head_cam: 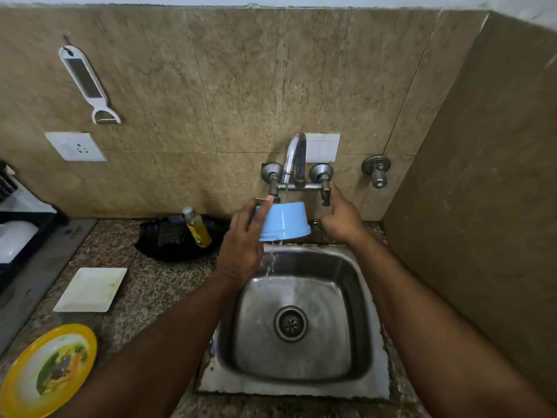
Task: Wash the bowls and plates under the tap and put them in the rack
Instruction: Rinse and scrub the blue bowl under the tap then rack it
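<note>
Currently the left hand (241, 236) grips the blue bowl (284, 221) by its side wall — thumb up near the base, fingers curled round the far side — under the tap (294, 155), above the sink (355, 267). The bowl is inverted: base up and tilted slightly left, mouth down, axis near vertical; water runs off the rim. Judged light, rigid plastic, slippery when wet — hold at the rim. The right hand (340, 218) reaches the tap's right handle (325, 198); whether it grips cannot be told.
</note>
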